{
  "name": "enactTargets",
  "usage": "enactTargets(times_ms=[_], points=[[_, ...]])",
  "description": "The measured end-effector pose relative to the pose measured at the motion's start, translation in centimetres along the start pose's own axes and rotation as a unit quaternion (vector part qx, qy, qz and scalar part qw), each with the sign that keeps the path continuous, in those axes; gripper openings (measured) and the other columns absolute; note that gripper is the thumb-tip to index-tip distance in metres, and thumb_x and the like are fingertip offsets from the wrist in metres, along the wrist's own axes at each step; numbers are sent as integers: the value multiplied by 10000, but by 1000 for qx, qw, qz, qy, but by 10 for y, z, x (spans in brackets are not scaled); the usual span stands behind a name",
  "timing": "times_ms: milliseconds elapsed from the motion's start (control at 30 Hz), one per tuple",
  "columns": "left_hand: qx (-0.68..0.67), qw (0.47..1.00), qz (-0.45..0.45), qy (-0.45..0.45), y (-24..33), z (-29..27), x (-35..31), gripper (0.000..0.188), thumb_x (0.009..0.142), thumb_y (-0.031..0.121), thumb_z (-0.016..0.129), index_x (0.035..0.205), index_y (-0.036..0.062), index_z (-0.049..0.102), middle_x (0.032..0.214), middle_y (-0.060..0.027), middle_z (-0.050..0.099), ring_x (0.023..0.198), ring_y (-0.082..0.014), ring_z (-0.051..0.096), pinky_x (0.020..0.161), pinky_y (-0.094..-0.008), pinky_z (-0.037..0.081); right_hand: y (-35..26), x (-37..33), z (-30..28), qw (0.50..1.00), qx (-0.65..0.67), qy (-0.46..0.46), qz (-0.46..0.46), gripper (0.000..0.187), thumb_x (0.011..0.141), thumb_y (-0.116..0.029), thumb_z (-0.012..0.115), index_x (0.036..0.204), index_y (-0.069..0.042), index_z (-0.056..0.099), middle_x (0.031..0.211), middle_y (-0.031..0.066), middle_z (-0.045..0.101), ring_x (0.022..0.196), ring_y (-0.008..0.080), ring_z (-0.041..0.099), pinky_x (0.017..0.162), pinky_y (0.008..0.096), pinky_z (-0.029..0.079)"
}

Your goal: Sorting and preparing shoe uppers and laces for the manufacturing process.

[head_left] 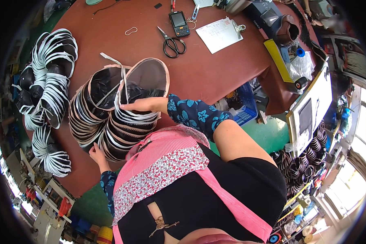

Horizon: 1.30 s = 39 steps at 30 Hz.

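The bundled stack of black shoe-upper pieces with white and tan edging [114, 118] lies on the reddish-brown table [215, 69] right in front of me, curving in two fanned rows tied with a pale strip. My right hand [140, 105] rests flat on top of the nearer row, fingers stretched out and pressed on the white edges, not closed around anything. My left hand [96, 155] is at the lower edge of the same stack, fingers curled against its underside; I cannot tell whether it grips a piece or only touches it.

Beyond my right hand, farther across the table, lie black-handled scissors [173, 42], a dark handheld scanner with a keypad [179, 23] and a metal clipboard holding a white sheet [221, 34]. Out past my left hand, well apart from the stack I touch, sit more bundles of black pieces with white edging [49, 73]. Below my right forearm, off the table edge, stands a blue plastic basket [244, 107].
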<state>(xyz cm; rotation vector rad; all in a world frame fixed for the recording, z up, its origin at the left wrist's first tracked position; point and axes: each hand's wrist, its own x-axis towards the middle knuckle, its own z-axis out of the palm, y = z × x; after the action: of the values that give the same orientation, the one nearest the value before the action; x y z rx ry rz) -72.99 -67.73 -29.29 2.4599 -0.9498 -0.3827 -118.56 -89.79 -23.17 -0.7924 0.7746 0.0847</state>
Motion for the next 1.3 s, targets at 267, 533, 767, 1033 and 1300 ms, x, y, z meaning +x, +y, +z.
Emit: enactTargets(times_ms=[267, 533, 767, 1033, 1300], points=[[-211, 836, -342, -373, 28, -43, 12, 535, 1044, 439, 749, 1345, -3, 724, 1289, -103, 762, 1147, -234, 711, 1032, -402, 532, -25, -59, 67, 985, 171, -9, -18, 1021, 1024, -738, 593, 1738, -58, 327, 1826, 179, 248, 1685, 315, 215, 1359, 442, 165], [-420, 587, -518, -459, 60, -76, -47, 719, 999, 587, 745, 1492, 72, 653, 1496, -173, 690, 1383, -433, 624, 1195, -680, 436, 11, 5, 117, 995, 83, 53, -11, 916, 1044, -636, 613, 1671, 8, 432, 1762, 203, 380, 1625, 313, 347, 1312, 432, 282], [-503, 655, -297, -479, -18, -75, -55, 543, 1089, 213, 692, 1566, 4, 539, 1464, -157, 695, 1281, -320, 713, 1135, -483, 554, 32, 36, 177, 987, 67, 99, -108, 498, 862, -187, 806, 1294, 51, 736, 1230, 156, 774, 1093, 252, 723, 997, 390, 571], [-503, 672, -252, -482, -120, -42, -51, 841, 1018, 489, 777, 1639, 24, 452, 1576, -120, 604, 1403, -299, 618, 1180, -479, 503, 47, -25, 226, 981, 24, 20, -193, 506, 881, -117, 822, 1340, 47, 688, 1221, 129, 786, 1087, 195, 717, 969, 350, 581], [-440, 677, -284, -517, -69, -46, -41, 762, 1118, 549, 623, 1619, -5, 470, 1539, -115, 636, 1367, -291, 641, 1127, -475, 541, 108, 11, 194, 967, -225, 103, -64, 777, 812, -340, 934, 1427, 46, 658, 1376, 242, 741, 1298, 354, 695, 1106, 418, 535]])
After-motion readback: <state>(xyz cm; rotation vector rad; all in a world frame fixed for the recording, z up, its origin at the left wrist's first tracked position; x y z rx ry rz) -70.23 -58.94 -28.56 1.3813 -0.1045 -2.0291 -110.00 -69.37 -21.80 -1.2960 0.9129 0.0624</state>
